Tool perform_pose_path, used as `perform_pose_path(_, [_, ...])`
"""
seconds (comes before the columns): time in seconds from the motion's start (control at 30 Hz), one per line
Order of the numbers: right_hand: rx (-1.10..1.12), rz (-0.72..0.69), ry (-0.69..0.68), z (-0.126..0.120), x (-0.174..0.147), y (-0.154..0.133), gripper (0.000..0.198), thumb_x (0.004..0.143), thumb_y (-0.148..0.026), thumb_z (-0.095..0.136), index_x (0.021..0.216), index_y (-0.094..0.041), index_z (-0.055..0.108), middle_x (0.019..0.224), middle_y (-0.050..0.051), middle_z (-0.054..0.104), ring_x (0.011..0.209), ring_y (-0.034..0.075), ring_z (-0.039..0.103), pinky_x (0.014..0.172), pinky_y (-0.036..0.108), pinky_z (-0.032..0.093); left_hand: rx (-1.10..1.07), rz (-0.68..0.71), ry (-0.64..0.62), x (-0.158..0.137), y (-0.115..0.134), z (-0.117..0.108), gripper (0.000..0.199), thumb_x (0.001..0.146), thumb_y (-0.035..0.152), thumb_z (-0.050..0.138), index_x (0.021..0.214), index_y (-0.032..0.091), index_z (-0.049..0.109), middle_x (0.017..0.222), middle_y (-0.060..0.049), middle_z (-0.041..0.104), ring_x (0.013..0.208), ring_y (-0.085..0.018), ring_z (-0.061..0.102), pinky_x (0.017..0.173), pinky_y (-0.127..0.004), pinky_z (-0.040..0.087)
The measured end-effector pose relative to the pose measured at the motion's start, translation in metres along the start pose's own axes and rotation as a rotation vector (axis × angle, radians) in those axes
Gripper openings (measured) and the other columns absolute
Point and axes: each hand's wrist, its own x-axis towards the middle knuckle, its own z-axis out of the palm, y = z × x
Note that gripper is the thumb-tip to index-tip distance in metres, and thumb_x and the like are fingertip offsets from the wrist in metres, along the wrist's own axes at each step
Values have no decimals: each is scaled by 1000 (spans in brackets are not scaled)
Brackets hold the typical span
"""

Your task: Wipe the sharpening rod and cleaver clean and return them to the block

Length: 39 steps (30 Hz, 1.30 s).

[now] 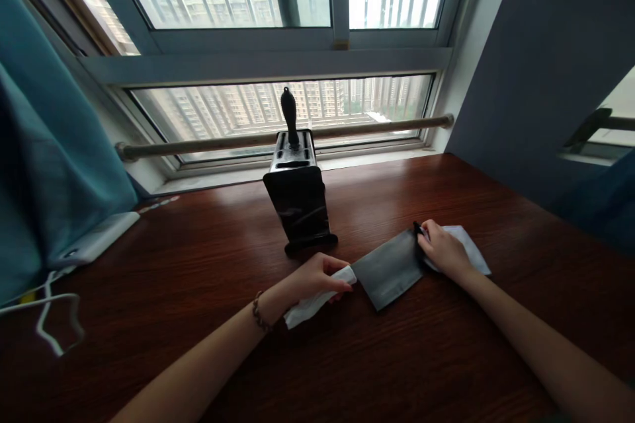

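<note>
A cleaver with a broad grey blade [389,271] is in front of me, its flat side up and its dark handle toward the right. My right hand [444,251] is closed around the handle. White cloth or paper [469,248] sticks out beneath and beyond that hand; whether the hand grips it too, I cannot tell. My left hand [315,277] pinches a folded white tissue [317,301] between thumb and fingers. The tissue's end meets the left end of the blade. Behind the hands stands a black knife block [300,205] with one dark-handled tool [289,115] upright in its slots.
The reddish-brown wooden table [198,264] reaches back to the window. On the left lie a white power strip [99,238] and a loose white cable [47,317], beside a teal curtain [64,125]. A rail [223,143] crosses in front of the window.
</note>
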Motion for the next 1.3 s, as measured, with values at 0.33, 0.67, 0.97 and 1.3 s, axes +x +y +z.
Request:
perform_pose_path(0.33, [362, -63, 201, -22, -2, 3, 15, 76, -29, 59, 83, -18, 53, 65, -2, 50, 60, 14, 48, 61, 26, 35, -30, -18, -6, 1, 2, -1, 32, 70, 34, 67, 93, 12, 64, 67, -1, 56, 53, -7, 46, 50, -20, 38])
perform_pose_path(0.67, [192, -290, -103, -7, -36, -50, 9, 85, -24, 46, 88, -18, 52, 73, 0, 56, 65, 15, 51, 59, 28, 31, -35, -17, -8, -1, 8, 1, 29, 70, 34, 67, 87, 10, 65, 61, 1, 54, 52, -7, 46, 49, -20, 37])
perform_pose_path(0.97, [-87, 57, 4, -10, -9, -12, 11, 88, -27, 42, 88, -17, 47, 86, 7, 61, 74, 21, 56, 54, 29, 23, -52, -72, 9, -1, 14, 3, 30, 68, 32, 67, 88, 10, 66, 61, 1, 55, 51, -7, 46, 49, -20, 36])
perform_pose_path(1.3, [383, -546, -153, -12, -43, -57, 11, 85, -26, 53, 91, -18, 57, 79, 2, 57, 74, 16, 50, 67, 29, 38, -51, -66, -3, -2, 14, 1, 30, 68, 35, 67, 86, 10, 66, 60, 1, 54, 52, -7, 45, 50, -20, 35])
